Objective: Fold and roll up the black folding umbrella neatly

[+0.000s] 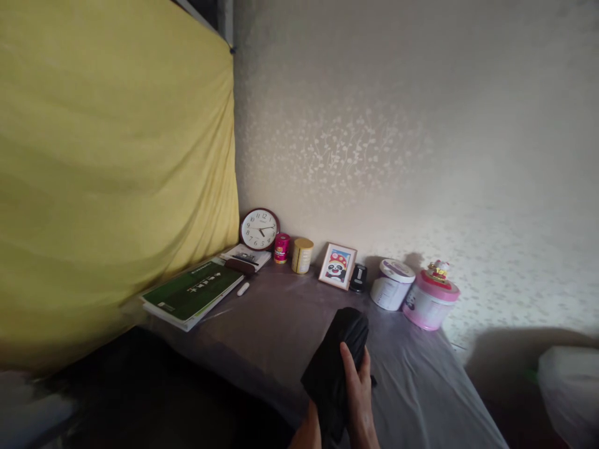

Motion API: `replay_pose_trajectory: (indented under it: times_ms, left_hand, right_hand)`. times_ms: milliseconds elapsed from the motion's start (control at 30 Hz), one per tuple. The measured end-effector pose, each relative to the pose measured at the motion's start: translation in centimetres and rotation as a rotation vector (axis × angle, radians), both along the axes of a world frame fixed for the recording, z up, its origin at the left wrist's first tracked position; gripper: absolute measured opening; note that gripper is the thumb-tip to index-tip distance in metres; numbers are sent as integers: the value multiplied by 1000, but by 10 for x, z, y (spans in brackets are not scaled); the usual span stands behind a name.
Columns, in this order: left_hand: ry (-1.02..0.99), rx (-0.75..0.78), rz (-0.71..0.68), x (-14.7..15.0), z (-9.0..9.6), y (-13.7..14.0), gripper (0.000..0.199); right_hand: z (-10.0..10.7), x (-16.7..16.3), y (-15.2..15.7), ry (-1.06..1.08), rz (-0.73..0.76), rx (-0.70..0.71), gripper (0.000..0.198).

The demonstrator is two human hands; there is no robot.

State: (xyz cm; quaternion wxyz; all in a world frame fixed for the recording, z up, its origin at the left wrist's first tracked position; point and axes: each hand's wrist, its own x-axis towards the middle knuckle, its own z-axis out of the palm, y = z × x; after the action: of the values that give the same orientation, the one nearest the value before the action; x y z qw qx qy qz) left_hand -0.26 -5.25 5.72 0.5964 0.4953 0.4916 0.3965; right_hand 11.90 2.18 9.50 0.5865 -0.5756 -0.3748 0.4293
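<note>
Grasping black bundle (330, 363) in right hand (360, 393), touching with left hand (307, 431), can't tell grip, likely to keep folds together

Round brown-rimmed white clock (260, 229) near yellow cloth curtain (116, 156); pink cylindrical can (281, 249) beside clock. Wood-framed panda picture (337, 267), round white tub (390, 292), flat green-covered book (191, 290) on grey cloth-covered desk (266, 321).

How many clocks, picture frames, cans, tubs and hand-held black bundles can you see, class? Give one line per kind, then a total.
Clock: 1
Picture frame: 1
Cans, pink can and yellow-lidded can: 2
Tubs, white tub and pink tub: 2
Held black bundle: 1
Total: 7
</note>
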Motion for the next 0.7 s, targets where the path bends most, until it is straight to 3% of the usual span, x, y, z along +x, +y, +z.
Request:
replay_pose_trajectory:
  times_ms: [133,300,467,700]
  left_hand:
    - [-125,85,-96,8,3,4,76]
    - [-241,183,-151,23,-2,7,74]
    - [-152,129,-51,24,-4,11,50]
    - [109,11,55,13,-8,-2,49]
  right_hand:
    - [1,9,-1,102,24,-39,82]
    - [1,9,-4,139,82,-43,84]
    - [-6,11,-2,38,54,7,88]
    - [-2,7,-8,-24,49,45,88]
